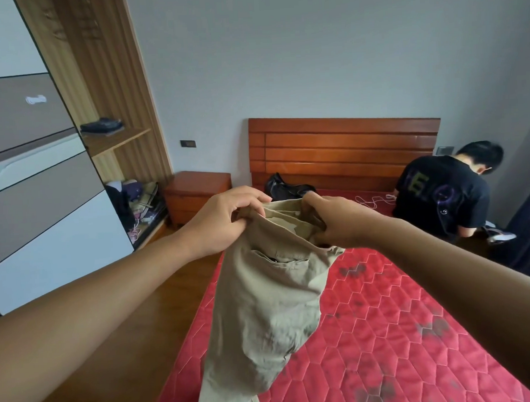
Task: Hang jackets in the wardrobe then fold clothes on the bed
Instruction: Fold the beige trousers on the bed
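A pair of beige trousers (268, 307) hangs in the air over the left edge of the bed with the red quilted mattress (400, 331). My left hand (225, 220) grips the left side of the waistband. My right hand (334, 220) grips its right side, and the legs drop down toward the lower edge of the view. A back pocket faces me. A dark garment or bag (284, 186) lies on the mattress by the wooden headboard (346, 145). The wardrobe (35, 180) stands at the left, its grey and white doors closed.
A person in a black T-shirt (445, 196) bends over at the bed's far right side. A white cable (376, 200) lies on the mattress near them. A wooden nightstand (196, 194) stands left of the headboard. Open shelves hold folded dark clothes (102, 126) and clutter (136, 203). Wooden floor lies left of the bed.
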`<action>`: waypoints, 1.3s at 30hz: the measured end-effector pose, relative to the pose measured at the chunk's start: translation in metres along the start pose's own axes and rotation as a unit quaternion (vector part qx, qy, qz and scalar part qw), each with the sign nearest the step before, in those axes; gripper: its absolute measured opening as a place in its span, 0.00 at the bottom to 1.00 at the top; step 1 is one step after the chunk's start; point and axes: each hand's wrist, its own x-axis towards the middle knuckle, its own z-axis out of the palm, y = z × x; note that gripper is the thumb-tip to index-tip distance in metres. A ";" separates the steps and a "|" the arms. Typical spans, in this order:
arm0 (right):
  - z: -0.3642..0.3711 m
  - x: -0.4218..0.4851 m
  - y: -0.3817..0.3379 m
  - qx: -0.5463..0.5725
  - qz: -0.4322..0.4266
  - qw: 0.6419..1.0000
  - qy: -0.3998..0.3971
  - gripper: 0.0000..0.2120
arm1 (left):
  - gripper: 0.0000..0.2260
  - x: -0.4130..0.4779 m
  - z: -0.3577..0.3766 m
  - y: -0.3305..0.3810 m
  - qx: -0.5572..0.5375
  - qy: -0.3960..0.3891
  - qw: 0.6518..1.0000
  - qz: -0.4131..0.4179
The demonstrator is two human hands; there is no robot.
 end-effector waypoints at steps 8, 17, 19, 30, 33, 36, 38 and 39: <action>0.005 0.016 -0.011 -0.092 0.000 0.994 -0.063 0.08 | 0.18 -0.004 -0.014 -0.008 0.049 -0.033 0.998 0.037; 0.011 0.017 -0.010 -0.054 0.014 0.995 -0.085 0.05 | 0.17 -0.004 -0.041 -0.022 0.198 -0.185 0.963 0.017; 0.010 0.016 -0.013 -0.008 0.013 0.998 -0.054 0.05 | 0.16 -0.006 -0.045 -0.023 0.226 -0.205 0.952 0.006; -0.015 0.006 -0.012 0.105 0.007 0.993 0.059 0.08 | 0.06 -0.006 -0.063 -0.022 0.192 -0.127 0.972 -0.056; -0.036 0.005 -0.011 0.099 0.000 0.992 0.082 0.09 | 0.10 0.008 -0.074 -0.006 0.141 -0.086 0.982 -0.087; -0.062 0.003 -0.012 0.150 -0.001 0.984 0.096 0.09 | 0.09 0.024 -0.085 0.010 0.123 -0.036 0.989 -0.079; -0.079 -0.001 -0.014 0.188 0.012 0.978 0.089 0.09 | 0.09 0.034 -0.093 0.020 0.107 -0.010 0.992 -0.066; -0.087 -0.004 -0.015 0.196 0.017 0.977 0.081 0.10 | 0.10 0.037 -0.096 0.024 0.097 -0.006 0.993 -0.062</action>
